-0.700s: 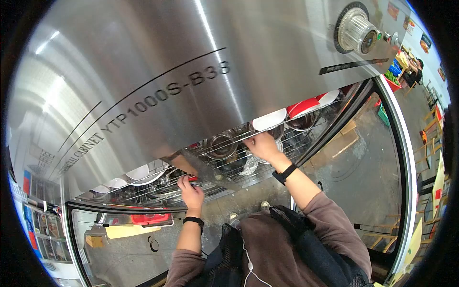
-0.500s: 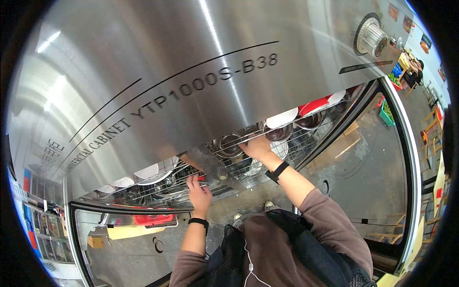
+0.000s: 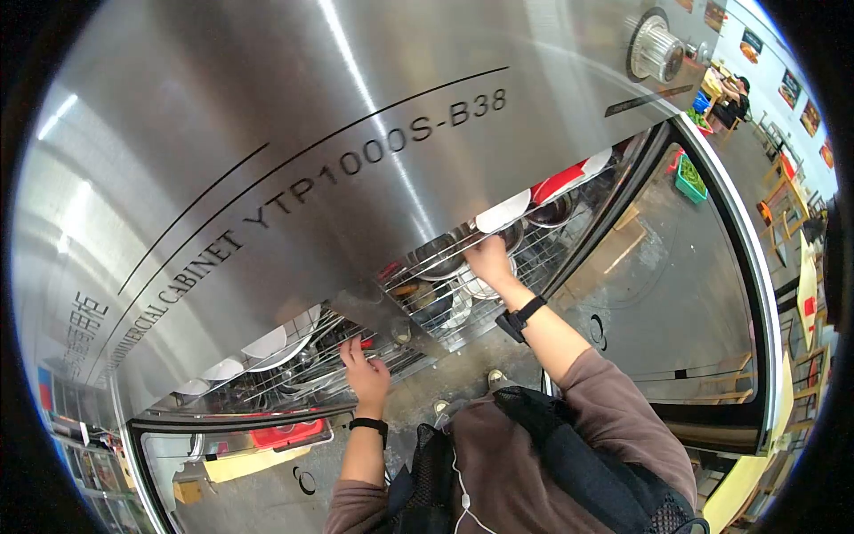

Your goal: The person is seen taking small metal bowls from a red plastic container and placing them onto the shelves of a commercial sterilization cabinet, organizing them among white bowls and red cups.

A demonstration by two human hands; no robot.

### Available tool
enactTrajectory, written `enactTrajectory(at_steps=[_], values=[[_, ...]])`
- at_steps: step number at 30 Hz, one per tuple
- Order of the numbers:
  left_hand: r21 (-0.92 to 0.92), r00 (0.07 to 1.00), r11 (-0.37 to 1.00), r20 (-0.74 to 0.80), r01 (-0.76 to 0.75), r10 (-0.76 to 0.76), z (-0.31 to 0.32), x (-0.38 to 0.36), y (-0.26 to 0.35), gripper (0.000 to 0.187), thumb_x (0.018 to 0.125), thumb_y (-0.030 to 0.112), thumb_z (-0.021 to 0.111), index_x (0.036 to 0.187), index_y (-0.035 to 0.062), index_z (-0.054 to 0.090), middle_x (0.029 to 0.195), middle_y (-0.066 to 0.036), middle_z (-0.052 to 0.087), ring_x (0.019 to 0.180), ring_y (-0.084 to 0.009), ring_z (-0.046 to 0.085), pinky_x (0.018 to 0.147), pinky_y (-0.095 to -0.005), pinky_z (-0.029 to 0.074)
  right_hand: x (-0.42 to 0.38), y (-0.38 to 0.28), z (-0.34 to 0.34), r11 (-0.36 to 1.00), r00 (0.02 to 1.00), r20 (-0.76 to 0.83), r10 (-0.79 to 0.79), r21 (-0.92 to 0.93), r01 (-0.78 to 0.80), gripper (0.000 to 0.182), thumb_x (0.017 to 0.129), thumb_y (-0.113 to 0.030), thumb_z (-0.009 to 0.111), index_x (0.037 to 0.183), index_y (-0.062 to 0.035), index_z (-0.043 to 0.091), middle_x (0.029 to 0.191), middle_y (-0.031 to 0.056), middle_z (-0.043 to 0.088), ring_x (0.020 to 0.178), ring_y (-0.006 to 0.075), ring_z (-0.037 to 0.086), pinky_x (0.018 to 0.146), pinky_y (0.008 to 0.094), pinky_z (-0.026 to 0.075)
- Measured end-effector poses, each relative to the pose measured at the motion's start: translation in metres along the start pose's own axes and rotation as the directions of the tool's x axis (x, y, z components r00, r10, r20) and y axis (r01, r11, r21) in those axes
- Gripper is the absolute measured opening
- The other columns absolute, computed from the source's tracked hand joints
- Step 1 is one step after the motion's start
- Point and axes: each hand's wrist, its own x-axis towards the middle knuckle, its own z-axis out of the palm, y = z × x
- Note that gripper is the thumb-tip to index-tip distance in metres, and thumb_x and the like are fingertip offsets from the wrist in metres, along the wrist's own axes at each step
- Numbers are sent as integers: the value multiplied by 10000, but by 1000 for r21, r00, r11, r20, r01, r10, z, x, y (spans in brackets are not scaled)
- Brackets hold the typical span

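A large steel cabinet (image 3: 302,116) fills the upper view, its two glass doors swung open. My right hand (image 3: 488,260) reaches onto a wire shelf, beside a metal bowl (image 3: 438,258); its fingertips are hidden at the bowls, so its grip cannot be made out. My left hand (image 3: 366,372) is at the front edge of the left racks, fingers apart, holding nothing, near a small red item (image 3: 366,343). White plates (image 3: 265,344) stand at the left of the upper shelf. A white dish (image 3: 503,212) and a red dish (image 3: 558,183) are right of my right hand.
The right glass door (image 3: 667,311) and left glass door (image 3: 249,481) stand out on both sides of me. A red tray (image 3: 286,434) shows behind the left door. A green basket (image 3: 690,181) and a seated person (image 3: 731,102) are at the far right.
The view has shifted slightly. My right hand has moved a little to the right along the shelf, away from the metal bowl. My left hand stays near the left racks, fingers still apart.
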Motion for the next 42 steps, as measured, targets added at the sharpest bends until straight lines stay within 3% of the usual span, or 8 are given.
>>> enactTrajectory(at_steps=[4,10,20,22,27,35,39,42], values=[[52,988,996,-127,-78,84,10,2,2,656,757,-24,601,1400,74,512,1407,-241,479,1114,-481,622,816,-522,567,2,6,-64,995,984,-146,100,-9,-102,256,854,-167,689,965,59,739,761,241,718,720,311,743,675,432,547],[21,989,999,-143,28,-24,19,3,9,627,754,-51,556,1375,25,510,1375,-252,472,1222,-492,545,978,-529,499,36,74,-132,983,883,-436,174,27,-181,299,835,-204,690,940,70,746,710,201,720,660,254,715,678,408,550],[101,981,993,-188,60,-40,21,6,29,598,754,-26,575,1343,21,485,1410,-268,447,1223,-513,546,955,-549,508,60,111,-172,935,855,-473,214,-152,-319,328,812,-253,764,964,38,759,819,234,755,852,373,762,823,445,580],[142,980,989,-197,47,-18,18,4,29,630,757,-15,587,1375,44,482,1439,-259,441,1233,-501,552,954,-528,523,57,111,-167,954,817,-563,122,-161,-254,461,802,-250,802,1189,-30,683,964,214,753,904,383,729,850,463,556],[160,988,980,-117,120,-102,7,5,41,649,784,18,609,1416,56,466,1492,-271,414,1244,-513,559,958,-532,555,68,155,-160,974,845,-534,-11,-199,-112,624,803,-365,897,1242,-38,596,861,111,674,788,280,642,795,419,535],[201,969,967,161,154,-187,-44,-5,53,884,783,32,637,1599,35,297,1674,-221,273,1087,-445,675,892,-500,596,30,120,-151,989,893,-425,-146,-87,121,251,985,-161,727,1164,-32,607,678,-46,414,609,72,404,557,270,363],[243,969,969,245,-39,-23,-80,-40,23,901,790,24,660,1613,52,292,1712,-185,225,1235,-427,623,938,-478,593,-5,91,-146,899,885,-220,-411,-256,354,104,962,-105,723,999,-42,650,660,7,483,539,125,445,508,299,365],[240,959,968,282,-76,5,-108,-69,-13,851,785,29,664,1577,33,353,1699,-173,264,1299,-418,588,965,-467,590,-37,60,-132,708,749,-10,-662,-336,621,87,933,-69,717,899,-51,638,669,60,532,510,204,480,492,333,389]])
